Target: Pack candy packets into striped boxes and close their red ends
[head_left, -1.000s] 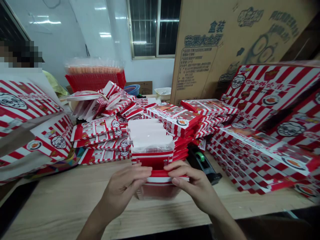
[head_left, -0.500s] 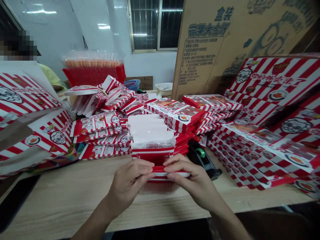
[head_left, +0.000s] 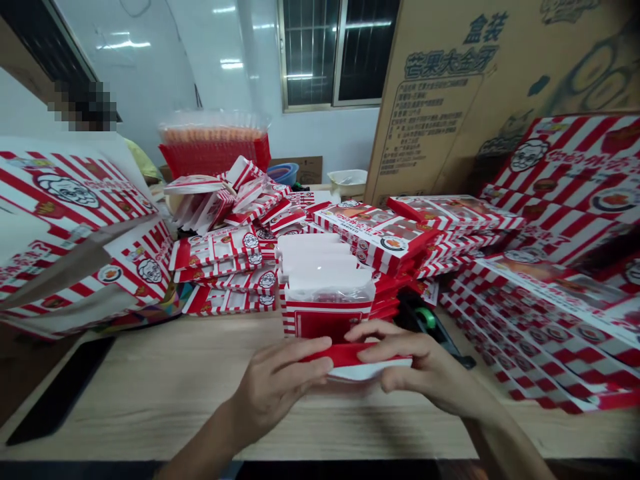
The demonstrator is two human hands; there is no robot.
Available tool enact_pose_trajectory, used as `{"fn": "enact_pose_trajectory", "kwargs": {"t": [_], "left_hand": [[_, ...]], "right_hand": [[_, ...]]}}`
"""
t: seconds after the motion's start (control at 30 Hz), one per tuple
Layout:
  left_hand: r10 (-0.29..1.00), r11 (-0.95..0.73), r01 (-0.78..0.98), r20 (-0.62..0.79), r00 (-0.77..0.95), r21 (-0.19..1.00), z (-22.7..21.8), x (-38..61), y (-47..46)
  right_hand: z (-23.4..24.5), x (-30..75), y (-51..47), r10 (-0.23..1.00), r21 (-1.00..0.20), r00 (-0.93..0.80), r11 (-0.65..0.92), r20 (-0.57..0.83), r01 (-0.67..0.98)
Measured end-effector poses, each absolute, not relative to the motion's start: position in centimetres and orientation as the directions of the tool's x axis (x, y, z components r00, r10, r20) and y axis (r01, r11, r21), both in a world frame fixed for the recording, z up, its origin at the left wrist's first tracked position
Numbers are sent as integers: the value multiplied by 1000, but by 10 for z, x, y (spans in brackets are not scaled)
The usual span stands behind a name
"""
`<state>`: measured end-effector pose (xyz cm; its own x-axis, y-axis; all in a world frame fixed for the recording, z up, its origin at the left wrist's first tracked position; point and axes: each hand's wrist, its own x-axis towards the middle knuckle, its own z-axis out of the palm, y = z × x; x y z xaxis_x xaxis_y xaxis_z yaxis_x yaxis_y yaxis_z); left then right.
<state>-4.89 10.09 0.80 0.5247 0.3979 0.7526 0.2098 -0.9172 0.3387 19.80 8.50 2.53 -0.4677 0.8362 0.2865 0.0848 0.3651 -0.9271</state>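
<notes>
A small red-and-white cardboard box is tilted between my two hands near the front of the table, its red side up and a white edge facing me. My left hand grips its left end, with the fingers over the red side. Around the right end, the fingers and thumb of my right hand are closed. Directly behind stands a row of similar upright boxes with white flaps raised and clear plastic showing at the front one. The underside of the held box is hidden.
Flat striped boxes are stacked behind the row, and more stacks fill the right. Left are striped cartons and a dark phone. A black tape dispenser sits by my right hand. A large cardboard sheet stands behind.
The held box has turned so more of its red side and white edge show. My right-hand fingers have spread further along it. The whole view has shifted slightly left.
</notes>
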Motion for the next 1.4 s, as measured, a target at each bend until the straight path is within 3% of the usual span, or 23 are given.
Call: {"fn": "enact_pose_trajectory", "kwargs": {"t": [0.1,0.23,0.47,0.6,0.63,0.7,0.77,0.87,1.07,1.23,1.4], "left_hand": [[428,-904,236,769,475,358,5,-43,99],[430,-903,240,785,445,358,9,-33,98],[449,-893,225,755,477,389,7,-32,100],[465,-885,246,757,460,394,1,-33,97],[474,-881,251,756,452,402,1,-33,95],[508,-861,274,742,437,429,1,-31,92],[530,-847,292,735,422,443,2,-27,88],[516,-854,298,762,392,426,3,-15,83],[515,-853,308,775,367,421,3,4,77],[484,-868,327,780,396,373,5,3,75],[475,-874,357,739,477,331,5,2,74]], "right_hand": [[30,194,77,860,-875,-396,429,321,224],[40,189,73,917,-900,-291,351,274,259],[35,194,69,856,-864,-448,412,258,289],[24,203,56,861,-825,-415,448,293,346],[18,211,56,882,-833,-348,435,318,341],[3,236,60,945,-865,-42,315,325,391],[-17,269,68,875,-878,422,9,239,478],[-44,309,78,871,-876,488,-198,48,439],[-54,325,61,905,-931,391,-277,-170,237],[-69,318,35,876,-972,454,-222,-165,76],[-100,307,30,821,-970,559,-211,-111,118]]}}
